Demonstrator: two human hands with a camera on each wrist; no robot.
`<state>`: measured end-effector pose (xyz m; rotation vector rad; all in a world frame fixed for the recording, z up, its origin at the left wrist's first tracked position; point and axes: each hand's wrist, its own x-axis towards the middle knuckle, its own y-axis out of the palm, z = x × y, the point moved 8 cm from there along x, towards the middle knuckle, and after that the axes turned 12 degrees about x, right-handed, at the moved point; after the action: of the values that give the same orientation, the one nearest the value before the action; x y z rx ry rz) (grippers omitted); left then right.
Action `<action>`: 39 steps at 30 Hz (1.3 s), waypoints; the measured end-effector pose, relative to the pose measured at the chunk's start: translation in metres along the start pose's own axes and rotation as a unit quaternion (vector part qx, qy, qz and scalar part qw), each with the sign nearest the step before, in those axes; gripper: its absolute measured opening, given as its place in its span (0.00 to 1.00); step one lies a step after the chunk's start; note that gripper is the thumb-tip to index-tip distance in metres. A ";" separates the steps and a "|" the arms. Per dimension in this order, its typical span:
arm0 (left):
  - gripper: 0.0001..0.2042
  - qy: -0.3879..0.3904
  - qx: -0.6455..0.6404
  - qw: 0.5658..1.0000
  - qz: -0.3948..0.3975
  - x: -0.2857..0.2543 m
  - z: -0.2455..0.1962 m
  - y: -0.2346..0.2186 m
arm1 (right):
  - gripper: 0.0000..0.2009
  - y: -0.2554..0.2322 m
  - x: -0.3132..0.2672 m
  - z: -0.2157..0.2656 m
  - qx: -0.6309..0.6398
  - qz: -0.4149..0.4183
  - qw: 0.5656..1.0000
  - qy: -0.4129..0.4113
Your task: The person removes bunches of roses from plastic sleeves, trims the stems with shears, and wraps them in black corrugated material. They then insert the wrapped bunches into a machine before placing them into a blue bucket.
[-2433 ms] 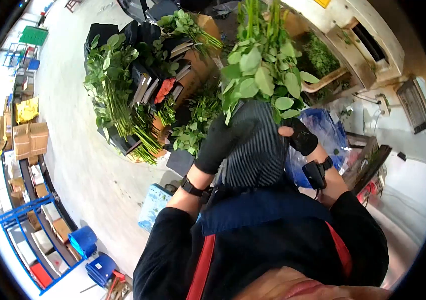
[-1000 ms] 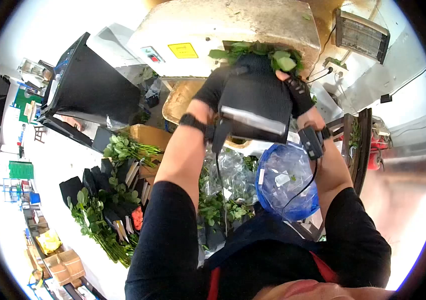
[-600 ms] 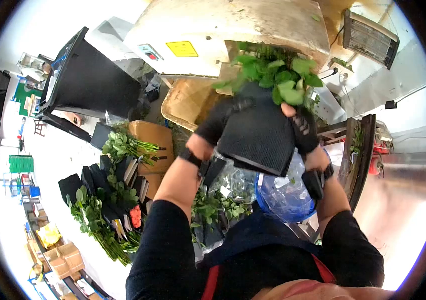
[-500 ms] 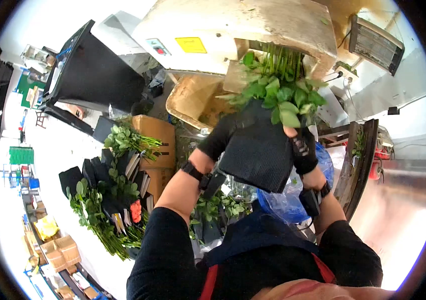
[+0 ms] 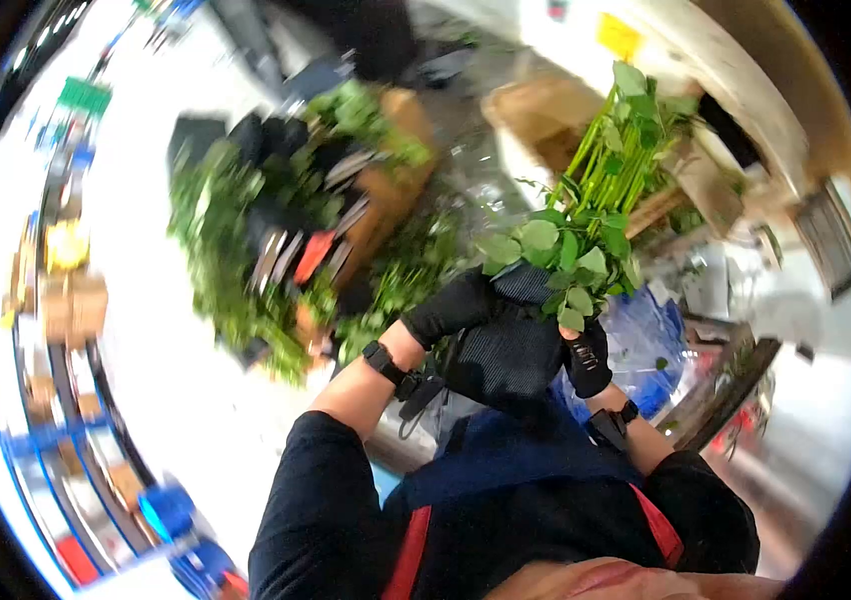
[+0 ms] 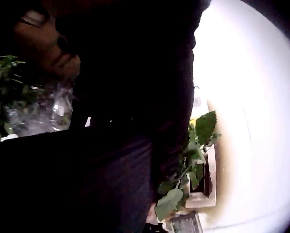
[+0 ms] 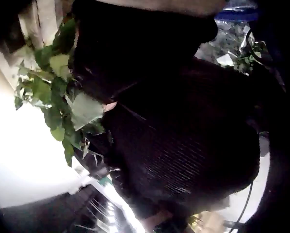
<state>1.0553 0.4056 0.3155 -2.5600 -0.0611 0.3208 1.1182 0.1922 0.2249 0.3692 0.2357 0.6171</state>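
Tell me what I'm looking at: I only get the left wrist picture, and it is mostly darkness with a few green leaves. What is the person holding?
Observer: In the head view, both gloved hands, the left hand and the right hand, hold a bundle of green stems in a dark ribbed wrap.
Operator: Which end of the bundle points up?
Observer: The cut stem ends point away from the person; the leaves sit at the edge of the wrap.
Operator: Anything else nearby?
Observer: A blue plastic bag lies behind the right hand, and more wrapped green bundles stand on the floor to the left.
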 end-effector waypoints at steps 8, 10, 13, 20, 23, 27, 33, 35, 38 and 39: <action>0.23 -0.324 -0.117 0.838 -0.423 -0.410 0.122 0.007 | 0.30 0.278 -0.069 -0.067 -0.232 0.506 0.815 0.160; 0.17 -0.352 -0.159 0.731 -0.562 -0.518 0.133 0.044 | 0.28 0.340 -0.099 -0.102 -0.217 0.578 0.780 0.103; 0.10 -0.519 -0.111 0.649 -0.545 -0.657 0.190 0.150 | 0.26 0.351 -0.142 -0.195 -0.352 0.567 0.713 0.215; 0.15 -0.114 -0.626 0.145 -0.758 -0.779 0.337 0.321 | 0.26 0.287 -0.237 -0.342 -0.504 0.664 0.505 0.223; 0.22 -0.493 -0.199 0.449 -0.718 -0.824 0.357 0.307 | 0.25 0.282 -0.274 -0.371 -0.527 0.672 0.439 0.279; 0.43 -0.706 -0.306 0.335 -0.543 -0.870 0.432 0.403 | 0.24 0.296 -0.307 -0.406 -0.521 0.714 0.409 0.228; 0.25 -0.820 0.070 0.257 -0.506 -0.961 0.183 0.450 | 0.24 0.318 -0.308 -0.441 -0.522 0.756 0.341 0.202; 0.22 -0.889 0.115 0.125 -0.425 -0.987 0.027 0.518 | 0.24 0.318 -0.301 -0.447 -0.528 0.746 0.347 0.208; 0.18 -0.914 -0.127 -0.108 -0.370 -0.993 -0.140 0.601 | 0.22 0.327 -0.306 -0.454 -0.514 0.768 0.352 0.150; 0.18 -0.803 -0.346 -0.266 -0.406 -0.956 -0.151 0.583 | 0.23 0.333 -0.317 -0.454 -0.513 0.777 0.338 0.137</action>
<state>0.1504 -0.2708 0.3343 -0.6728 1.6509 -1.5706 0.5481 0.3730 -0.0198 -1.0537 -0.3667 2.5984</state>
